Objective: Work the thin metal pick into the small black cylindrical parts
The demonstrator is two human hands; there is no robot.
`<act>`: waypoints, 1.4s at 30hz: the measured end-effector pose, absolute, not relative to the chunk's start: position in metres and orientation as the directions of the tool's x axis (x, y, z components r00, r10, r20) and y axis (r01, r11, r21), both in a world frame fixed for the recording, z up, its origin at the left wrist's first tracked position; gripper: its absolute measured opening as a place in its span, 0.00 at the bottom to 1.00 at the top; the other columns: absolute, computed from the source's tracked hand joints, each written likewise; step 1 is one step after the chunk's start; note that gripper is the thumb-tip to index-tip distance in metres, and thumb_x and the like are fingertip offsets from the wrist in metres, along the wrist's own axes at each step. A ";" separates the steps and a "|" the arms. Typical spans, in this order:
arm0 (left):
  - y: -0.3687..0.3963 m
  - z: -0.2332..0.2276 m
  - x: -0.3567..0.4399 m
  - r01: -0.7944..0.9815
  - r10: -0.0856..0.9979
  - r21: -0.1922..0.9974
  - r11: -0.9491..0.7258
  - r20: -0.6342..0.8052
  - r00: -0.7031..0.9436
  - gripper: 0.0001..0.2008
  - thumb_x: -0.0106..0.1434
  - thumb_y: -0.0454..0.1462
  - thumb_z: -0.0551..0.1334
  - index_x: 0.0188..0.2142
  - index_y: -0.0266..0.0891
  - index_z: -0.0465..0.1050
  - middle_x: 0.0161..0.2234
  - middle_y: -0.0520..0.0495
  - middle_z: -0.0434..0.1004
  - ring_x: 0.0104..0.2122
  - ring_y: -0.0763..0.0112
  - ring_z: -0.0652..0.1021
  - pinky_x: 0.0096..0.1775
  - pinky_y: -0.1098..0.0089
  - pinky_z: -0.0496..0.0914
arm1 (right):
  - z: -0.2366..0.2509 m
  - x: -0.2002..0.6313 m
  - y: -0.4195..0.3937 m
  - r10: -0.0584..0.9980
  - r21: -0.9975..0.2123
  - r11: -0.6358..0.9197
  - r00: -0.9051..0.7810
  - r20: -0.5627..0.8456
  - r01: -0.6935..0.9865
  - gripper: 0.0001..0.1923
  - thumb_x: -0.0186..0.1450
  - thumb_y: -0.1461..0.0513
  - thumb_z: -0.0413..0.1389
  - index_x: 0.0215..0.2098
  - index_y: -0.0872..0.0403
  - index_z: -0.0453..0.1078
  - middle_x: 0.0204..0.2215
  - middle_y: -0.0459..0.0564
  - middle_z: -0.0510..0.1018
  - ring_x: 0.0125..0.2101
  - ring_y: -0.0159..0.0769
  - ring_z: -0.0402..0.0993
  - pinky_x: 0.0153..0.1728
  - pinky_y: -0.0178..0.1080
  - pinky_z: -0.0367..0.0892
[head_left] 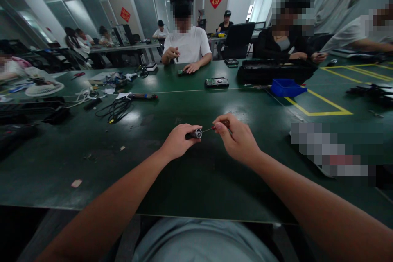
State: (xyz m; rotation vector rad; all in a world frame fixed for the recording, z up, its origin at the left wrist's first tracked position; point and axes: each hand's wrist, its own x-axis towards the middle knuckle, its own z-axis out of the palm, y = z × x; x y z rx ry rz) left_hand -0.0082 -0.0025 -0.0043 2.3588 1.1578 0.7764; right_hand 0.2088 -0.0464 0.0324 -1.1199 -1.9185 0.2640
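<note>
My left hand (179, 141) is closed around a dark cylindrical part (196, 133) whose light, ring-shaped end faces right. In my right hand (238, 137) is a screwdriver (214, 128), its reddish handle mostly covered by my fingers. The thin shaft points left and its tip reaches the ringed end of the cylinder; whether it sits inside cannot be made out. Both hands are raised over the green table (211, 188), close together in front of me.
Cables (115, 110) and a dark rod-shaped tool (143, 96) lie to the left. Ahead are a hard drive (217, 82), a blue bin (287, 88) and a long black casing (274, 71). Across the table a person (187, 47) handles a small board. Yellow tape marks the right side.
</note>
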 end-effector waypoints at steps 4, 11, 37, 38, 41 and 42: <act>-0.003 -0.004 -0.009 0.594 0.812 0.563 -0.574 0.299 0.501 0.20 0.62 0.38 0.67 0.54 0.46 0.73 0.47 0.48 0.78 0.47 0.62 0.75 0.53 0.59 0.67 | 0.033 0.209 -0.046 0.789 -0.544 0.571 -0.228 0.570 0.615 0.08 0.72 0.59 0.47 0.41 0.54 0.66 0.30 0.49 0.78 0.29 0.36 0.75 0.31 0.37 0.64; -0.002 -0.004 -0.007 0.611 0.824 0.565 -0.555 0.270 0.498 0.20 0.61 0.37 0.68 0.54 0.46 0.74 0.46 0.47 0.78 0.46 0.61 0.75 0.52 0.59 0.67 | 0.033 0.207 -0.047 0.789 -0.490 0.569 -0.271 0.551 0.660 0.07 0.72 0.60 0.47 0.41 0.53 0.65 0.33 0.52 0.79 0.32 0.39 0.76 0.34 0.40 0.65; -0.002 -0.004 -0.008 0.559 0.905 0.720 -0.412 0.251 0.343 0.19 0.64 0.36 0.64 0.55 0.42 0.69 0.50 0.45 0.75 0.48 0.62 0.76 0.51 0.59 0.70 | 0.034 0.206 -0.046 0.841 -0.499 0.483 -0.221 0.495 0.719 0.09 0.72 0.59 0.47 0.41 0.53 0.67 0.30 0.51 0.78 0.29 0.39 0.73 0.30 0.40 0.63; -0.003 -0.004 -0.009 0.549 0.903 0.727 -0.412 0.246 0.351 0.20 0.65 0.36 0.62 0.56 0.43 0.67 0.50 0.44 0.75 0.49 0.62 0.75 0.53 0.58 0.70 | 0.034 0.206 -0.046 0.840 -0.502 0.483 -0.219 0.496 0.718 0.09 0.72 0.59 0.47 0.41 0.53 0.68 0.30 0.51 0.78 0.29 0.39 0.73 0.30 0.40 0.63; -0.005 -0.001 -0.009 0.534 0.887 0.723 -0.437 0.248 0.390 0.21 0.67 0.35 0.59 0.59 0.44 0.64 0.52 0.44 0.73 0.51 0.62 0.74 0.55 0.58 0.67 | 0.034 0.207 -0.045 0.845 -0.516 0.481 -0.219 0.487 0.709 0.09 0.72 0.59 0.47 0.41 0.54 0.68 0.30 0.50 0.78 0.29 0.38 0.74 0.31 0.40 0.63; -0.007 0.000 -0.009 0.538 0.882 0.715 -0.447 0.250 0.400 0.21 0.66 0.36 0.59 0.59 0.44 0.63 0.52 0.44 0.72 0.51 0.62 0.74 0.55 0.58 0.68 | 0.033 0.207 -0.045 0.847 -0.522 0.481 -0.220 0.483 0.704 0.09 0.72 0.59 0.47 0.41 0.54 0.68 0.30 0.50 0.78 0.30 0.38 0.74 0.31 0.40 0.64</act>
